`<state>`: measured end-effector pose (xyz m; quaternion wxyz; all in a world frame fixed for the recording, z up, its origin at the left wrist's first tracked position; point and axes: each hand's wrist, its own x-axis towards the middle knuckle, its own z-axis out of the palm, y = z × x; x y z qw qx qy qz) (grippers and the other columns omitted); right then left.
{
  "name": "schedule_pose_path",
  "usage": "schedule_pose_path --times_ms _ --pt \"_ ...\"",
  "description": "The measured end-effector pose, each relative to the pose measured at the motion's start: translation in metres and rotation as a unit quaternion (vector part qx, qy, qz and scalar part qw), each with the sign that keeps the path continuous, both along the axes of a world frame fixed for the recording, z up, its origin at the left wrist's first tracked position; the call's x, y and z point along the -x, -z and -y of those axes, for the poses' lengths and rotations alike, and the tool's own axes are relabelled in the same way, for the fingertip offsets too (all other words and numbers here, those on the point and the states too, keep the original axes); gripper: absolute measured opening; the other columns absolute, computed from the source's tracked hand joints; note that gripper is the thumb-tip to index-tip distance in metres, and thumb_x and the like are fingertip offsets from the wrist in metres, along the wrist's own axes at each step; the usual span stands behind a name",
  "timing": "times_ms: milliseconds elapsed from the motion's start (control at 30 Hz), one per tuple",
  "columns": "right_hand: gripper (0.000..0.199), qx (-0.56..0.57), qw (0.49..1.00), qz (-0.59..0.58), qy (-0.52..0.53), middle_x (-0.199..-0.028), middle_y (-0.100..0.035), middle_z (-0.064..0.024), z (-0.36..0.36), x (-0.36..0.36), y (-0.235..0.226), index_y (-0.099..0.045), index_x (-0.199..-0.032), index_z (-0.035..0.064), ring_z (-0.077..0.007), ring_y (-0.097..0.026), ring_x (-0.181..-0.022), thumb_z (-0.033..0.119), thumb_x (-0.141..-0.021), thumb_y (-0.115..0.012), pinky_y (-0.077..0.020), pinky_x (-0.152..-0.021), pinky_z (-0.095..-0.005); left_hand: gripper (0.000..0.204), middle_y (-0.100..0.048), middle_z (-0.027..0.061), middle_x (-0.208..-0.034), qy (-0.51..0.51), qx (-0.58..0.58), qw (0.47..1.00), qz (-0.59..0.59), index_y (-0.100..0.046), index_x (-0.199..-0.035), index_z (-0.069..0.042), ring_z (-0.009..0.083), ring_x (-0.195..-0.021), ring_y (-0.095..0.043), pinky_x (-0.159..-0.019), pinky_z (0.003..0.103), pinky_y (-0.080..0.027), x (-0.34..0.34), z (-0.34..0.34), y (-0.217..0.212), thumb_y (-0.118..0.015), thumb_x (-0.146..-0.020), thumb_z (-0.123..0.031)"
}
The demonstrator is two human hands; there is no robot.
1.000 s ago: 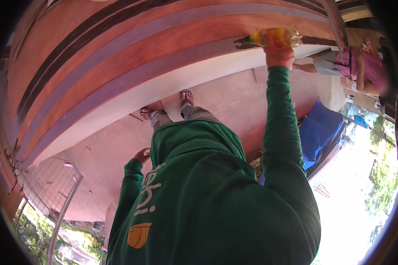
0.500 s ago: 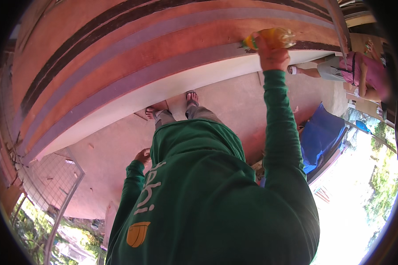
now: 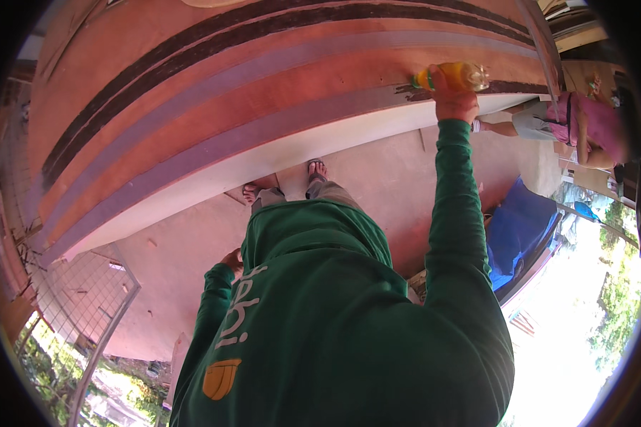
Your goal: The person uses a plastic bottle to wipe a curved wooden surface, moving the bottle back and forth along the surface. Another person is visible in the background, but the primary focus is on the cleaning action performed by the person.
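My right hand (image 3: 454, 101) is closed around a clear plastic bottle (image 3: 471, 75) with yellow-orange liquid in it. The bottle lies sideways in my grip, its green-and-yellow end (image 3: 423, 79) pointing left, its clear end to the right. It is close to the striped wall (image 3: 299, 67), near the ragged left end of a dark brown stripe (image 3: 408, 92); whether it touches the wall I cannot tell. My left hand (image 3: 233, 260) hangs low beside my body, partly hidden by my green sweater, and its fingers do not show clearly.
A pale ledge (image 3: 263, 168) runs along the wall's foot, just beyond my sandalled feet (image 3: 317, 169). Another person (image 3: 597, 128) in a pink top is at the far right. A blue tarp (image 3: 518, 226) lies right of my arm. A wire-mesh panel (image 3: 85, 295) stands at the left.
My right hand and the bottle have moved right along the wall. The view has shifted slightly, so wall and feet appear lower. My left hand stays at my side.
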<state>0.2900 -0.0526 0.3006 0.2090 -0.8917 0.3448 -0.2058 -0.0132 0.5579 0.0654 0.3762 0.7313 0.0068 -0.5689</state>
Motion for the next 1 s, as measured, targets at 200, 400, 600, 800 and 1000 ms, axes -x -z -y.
schedule_pose_path --times_ms 200,400,600,800,1000 --pt "0.069 -0.038 0.996 0.027 -0.074 -0.095 -0.078 -0.0121 -0.075 0.015 -0.022 -0.076 -0.106 -0.0024 -0.0262 -0.076 -0.086 0.057 -0.074 -0.088 -0.0586 -0.082 -0.0387 0.060 -0.065 0.0187 -0.139 -0.013 -0.030 0.999 -0.005 -0.052 -0.146 -0.005 0.0302 -0.130 -0.060 -0.108 0.040 -0.048 -0.005 -0.008 -0.002 -0.068 -0.093 -0.028" --pt "0.063 -0.035 0.999 0.033 -0.022 -0.093 -0.079 -0.0142 -0.040 0.010 -0.014 -0.077 -0.103 0.0009 -0.0273 -0.077 -0.089 0.057 -0.076 -0.086 -0.0583 -0.082 -0.0381 0.064 -0.064 0.0158 -0.141 -0.103 -0.002 0.987 -0.120 -0.047 -0.152 -0.007 0.0279 -0.132 -0.059 -0.107 0.038 -0.049 -0.031 -0.013 -0.027 -0.068 -0.091 -0.014" --pt "0.058 -0.033 0.987 0.070 -0.144 -0.097 -0.077 -0.0125 -0.121 0.022 -0.019 -0.074 -0.107 0.0015 -0.0266 -0.075 -0.089 0.048 -0.076 -0.090 -0.0581 -0.084 -0.0390 0.075 -0.058 0.0147 -0.149 -0.025 -0.018 0.992 -0.119 -0.041 -0.158 -0.015 0.0275 -0.133 -0.058 -0.106 0.039 -0.050 -0.047 -0.014 -0.044 -0.072 -0.091 -0.014" --pt "0.055 -0.070 0.995 0.049 -0.049 -0.097 -0.078 -0.0111 -0.074 0.020 -0.023 -0.075 -0.102 -0.0012 -0.0216 -0.075 -0.086 0.045 -0.077 -0.090 -0.0581 -0.082 -0.0369 0.082 -0.055 0.0185 -0.152 -0.079 0.049 0.985 -0.145 -0.041 -0.159 -0.017 0.0307 -0.135 -0.056 -0.106 0.040 -0.048 -0.053 -0.028 -0.033 -0.079 -0.087 -0.032" --pt "0.067 0.001 0.987 0.107 -0.121 -0.097 -0.077 -0.0158 -0.119 0.028 -0.022 -0.074 -0.103 -0.0027 -0.0252 -0.076 -0.090 0.055 -0.072 -0.089 -0.0579 -0.084 -0.0381 0.073 -0.063 0.0117 -0.144 -0.111 0.041 0.985 -0.124 -0.048 -0.155 -0.015 0.0250 -0.134 -0.057 -0.108 0.042 -0.048 0.003 -0.079 0.084 -0.079 -0.091 -0.033"
